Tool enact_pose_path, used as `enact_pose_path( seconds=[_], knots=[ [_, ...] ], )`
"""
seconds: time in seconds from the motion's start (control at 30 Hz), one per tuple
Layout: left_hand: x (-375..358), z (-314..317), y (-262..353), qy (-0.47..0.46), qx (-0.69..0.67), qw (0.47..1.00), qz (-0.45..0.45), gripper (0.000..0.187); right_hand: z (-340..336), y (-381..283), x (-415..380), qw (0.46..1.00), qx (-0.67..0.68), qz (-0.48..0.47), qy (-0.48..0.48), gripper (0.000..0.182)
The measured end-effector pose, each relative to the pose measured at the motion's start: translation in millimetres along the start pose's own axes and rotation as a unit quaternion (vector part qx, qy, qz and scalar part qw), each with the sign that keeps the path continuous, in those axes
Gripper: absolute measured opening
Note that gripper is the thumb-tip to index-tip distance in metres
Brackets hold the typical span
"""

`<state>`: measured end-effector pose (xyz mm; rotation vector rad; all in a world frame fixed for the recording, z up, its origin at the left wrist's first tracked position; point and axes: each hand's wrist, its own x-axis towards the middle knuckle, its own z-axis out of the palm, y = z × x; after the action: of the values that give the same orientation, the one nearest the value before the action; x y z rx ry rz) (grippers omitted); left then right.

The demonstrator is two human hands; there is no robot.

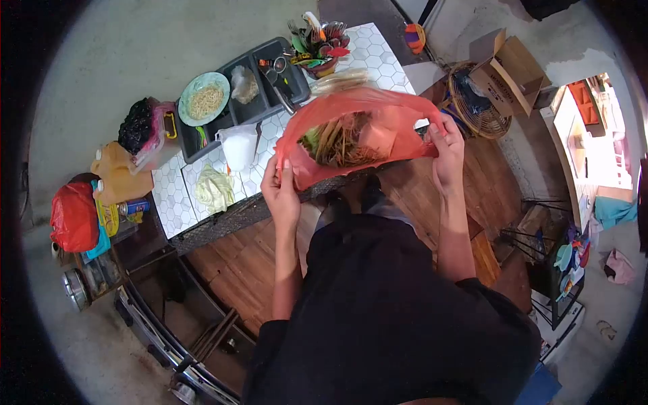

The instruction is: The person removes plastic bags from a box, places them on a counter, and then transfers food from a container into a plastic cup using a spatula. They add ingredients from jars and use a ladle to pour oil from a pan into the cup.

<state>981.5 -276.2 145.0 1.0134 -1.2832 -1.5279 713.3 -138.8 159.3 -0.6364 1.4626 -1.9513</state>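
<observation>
A red plastic bag (317, 169) is stretched wide between my two hands, its mouth facing me. Inside it lie brown, stringy vegetable scraps (344, 138) with some green bits at the left. My left hand (281, 187) pinches the bag's left rim, thumb on top. At the opposite side my right hand (447, 152) is closed on the other rim. The bag hangs over the front edge of the white hexagon-tiled counter (368, 50). Left of it on the tiles stand a white container (239, 146) and a pale, crumpled leafy piece, perhaps cabbage (214, 189).
A grey divided tray (263, 57) carries a plate (202, 82) with pale food strips. Behind the bag is a pot of cutlery (320, 50). At left are a jug of yellowish liquid (121, 175) and a red bag (74, 216); at right, a cardboard box (513, 74) over a woven basket (496, 125).
</observation>
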Motion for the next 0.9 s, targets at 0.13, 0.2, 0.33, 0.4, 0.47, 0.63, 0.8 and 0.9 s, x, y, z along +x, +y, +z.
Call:
enact_pose_path(
  seconds=[0.13,0.2,0.33,0.4,0.47,0.63,0.8,0.9],
  knots=[
    [-6.5,0.7,13.9,-0.027,0.072,0.995,-0.056,0.031,-17.3,-5.8,1.6,0.994,-0.081,0.023,-0.066,0.019],
    [-15.9,3.8,12.0,-0.138,0.206,0.969,0.012,0.029,-34.5,-12.9,5.2,0.979,-0.161,0.030,-0.124,0.019],
    [-43.4,16.1,25.1,-0.124,0.182,0.972,-0.079,0.027,-49.5,-23.7,2.8,0.986,-0.091,0.081,-0.118,0.020],
    [-43.4,22.4,25.0,-0.089,0.139,0.983,-0.075,0.029,-60.1,-23.2,11.3,0.955,-0.222,0.117,-0.157,0.022],
    [-41.0,28.4,24.5,-0.055,0.097,0.991,-0.067,0.030,-59.8,-23.4,31.4,0.941,-0.284,0.092,-0.161,0.022],
    [-31.6,52.7,29.2,-0.053,0.116,0.990,-0.060,0.037,-13.9,-40.2,110.9,0.834,-0.528,-0.155,-0.042,0.027],
    [-15.1,69.9,45.4,-0.068,0.108,0.989,-0.079,0.040,23.7,94.6,264.0,0.766,-0.574,-0.085,-0.278,0.040],
    [-10.8,83.1,56.7,-0.063,0.144,0.983,-0.090,0.044,36.4,184.2,282.4,0.595,-0.702,0.016,-0.390,0.059]
  ],
)
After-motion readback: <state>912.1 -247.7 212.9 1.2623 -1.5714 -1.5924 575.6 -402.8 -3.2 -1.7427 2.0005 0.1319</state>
